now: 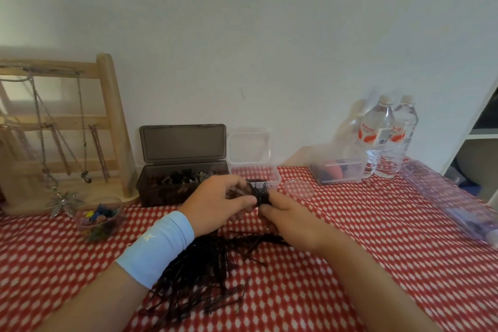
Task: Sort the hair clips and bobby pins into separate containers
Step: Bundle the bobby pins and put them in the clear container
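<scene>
Counter [350, 237] covered edge to edge in a red cloth with a white diamond print; plain white wall behind it fills the upper half of the frame.

Far left: wooden jewellery rack [107, 121] standing against the wall, chain necklaces hanging from its rails, a silver leaf pendant [64, 203] at its foot. Just in front of it, a small clear bowl of coloured hair clips [98, 219].

Centre left: dark translucent box [180, 183], lid raised against the wall, clips inside. Just to its right, a clear plastic container [265, 174], lid also upright.

Lower centre: loose pile of black bobby pins [199, 272] spread on the cloth, partly under the forearms.

Left hand [215, 203], pale blue wristband [156, 248] on that wrist, and right hand [288, 219] meet just in front of the clear container. Fingers of both are closed together on a small bunch of bobby pins [260, 193].

Right of the hands: a round clear lid [297, 187] flat on the cloth, then a clear tub [336, 171] with blurred coloured contents. Two water bottles [388, 137] stand by the wall. Right edge: a long clear case [444, 197], and a white shelf unit [479, 127] beyond the counter.
</scene>
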Tool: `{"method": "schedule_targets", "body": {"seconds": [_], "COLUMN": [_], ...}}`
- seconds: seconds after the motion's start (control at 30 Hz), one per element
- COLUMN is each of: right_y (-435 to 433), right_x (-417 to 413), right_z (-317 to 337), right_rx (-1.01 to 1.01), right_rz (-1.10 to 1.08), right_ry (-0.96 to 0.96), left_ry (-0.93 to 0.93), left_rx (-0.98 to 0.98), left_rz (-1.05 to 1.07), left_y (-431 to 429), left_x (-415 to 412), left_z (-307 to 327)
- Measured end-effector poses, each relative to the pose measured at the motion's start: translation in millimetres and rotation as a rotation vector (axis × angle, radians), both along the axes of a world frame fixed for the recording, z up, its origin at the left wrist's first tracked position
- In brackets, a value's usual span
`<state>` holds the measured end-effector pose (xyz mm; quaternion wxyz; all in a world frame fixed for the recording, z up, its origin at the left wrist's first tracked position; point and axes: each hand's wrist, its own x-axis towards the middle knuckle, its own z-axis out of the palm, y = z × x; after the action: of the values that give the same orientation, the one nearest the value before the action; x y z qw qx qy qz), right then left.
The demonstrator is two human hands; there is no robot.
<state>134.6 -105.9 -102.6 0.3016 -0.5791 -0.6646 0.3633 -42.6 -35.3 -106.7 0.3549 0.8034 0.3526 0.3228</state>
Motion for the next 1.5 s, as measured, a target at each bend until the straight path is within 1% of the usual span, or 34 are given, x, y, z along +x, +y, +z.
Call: {"method": "schedule_targets", "body": {"seconds": [0.1,0.17,0.2,0.27,0.33,0.43,0.5,0.6,0.67,0.73,0.8,0.83,0.9,0.97,1.03,1.1,1.13,1.2,1.33,1.37,1.43,1.5], "right_y": [-4,-6,-5,-3,-1,1,2,2,1,2,3,4,3,2,3,3,3,3,3,2,2,2], "right_x": [2,4,5,5,5,4,5,6,5,3,0,-1,-5,-8,-10,-11,-10,-10,-13,-13,-14,-14], "right_z": [4,5,5,4,4,2,0,0,0,-2,-5,-6,-5,-6,-9,-11,-10,-10,-10,-10,-11,-11], "right_rx": [-0.058,-0.089,-0.096,-0.078,-0.020,0.009,0.000,-0.028,-0.051,-0.095,-0.124,-0.123,-0.102,-0.106,-0.161,-0.252,-0.292,-0.322,-0.293,-0.286,-0.278,-0.263], "right_rz": [0.019,0.090,0.115,0.129,0.071,-0.018,-0.042,-0.062,-0.049,-0.005,0.023,0.035,0.037,0.034,0.041,0.080,0.103,0.132,0.096,0.102,0.118,0.128], "right_ry": [0.079,0.093,0.065,-0.057,-0.129,-0.039,0.038,0.099,0.176,0.304,0.412,0.417,0.343,0.298,0.384,0.563,0.638,0.714,0.747,0.745,0.754,0.766], "left_ry": [0.044,0.061,0.066,0.075,0.091,0.151,0.262,0.434,0.503,0.527,0.498,0.448,0.294,0.208,0.195,0.151,0.116,0.070,-0.065,-0.061,0.007,0.078], "left_rx": [0.065,0.058,0.045,0.006,-0.036,-0.106,-0.125,-0.137,-0.106,-0.033,0.026,0.026,-0.041,-0.061,0.035,0.101,0.103,0.086,0.044,0.051,0.062,0.010], "left_rz": [0.031,0.041,0.041,0.010,-0.032,-0.073,-0.128,-0.250,-0.292,-0.246,-0.146,-0.100,-0.032,0.028,0.107,0.154,0.135,0.075,-0.006,-0.013,-0.040,-0.105], "left_y": [2,4,5,9,12,15,15,9,3,2,2,2,-2,-7,-9,-10,-9,-7,-8,-9,-9,-10], "left_x": [-1,-6,-9,-18,-25,-35,-40,-36,-29,-25,-26,-27,-25,-18,-12,-8,-7,-6,-3,-2,-2,-4], "left_z": [1,5,9,15,21,28,30,28,26,28,34,37,41,41,34,27,24,19,17,17,17,17]}}
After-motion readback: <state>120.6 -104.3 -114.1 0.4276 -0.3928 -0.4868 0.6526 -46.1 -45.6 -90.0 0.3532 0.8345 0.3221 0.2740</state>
